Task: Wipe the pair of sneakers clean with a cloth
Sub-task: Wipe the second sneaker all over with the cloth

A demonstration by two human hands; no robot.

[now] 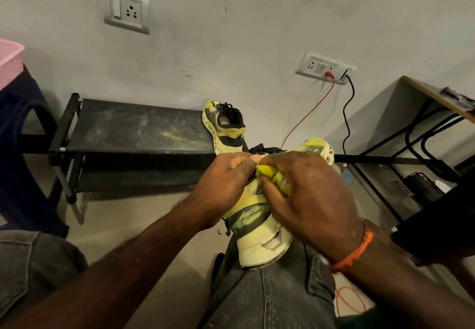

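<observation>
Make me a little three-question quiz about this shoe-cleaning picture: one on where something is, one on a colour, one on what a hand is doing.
1. Where is the second sneaker?
A. on the black rack by the wall
B. on the wooden desk
C. inside the pink tub

2. What colour is the band on the right wrist?
A. blue
B. orange
C. white

3. What is the right hand doing?
A. hanging idle
B. plugging in a cable
C. gripping a yellow cloth against the sneaker

Answers:
1 A: it sits at the right end of the black rack.
2 B: the wristband is orange.
3 C: its fingers curl round the yellow cloth on the sneaker on the knee, which the left hand steadies.
</observation>
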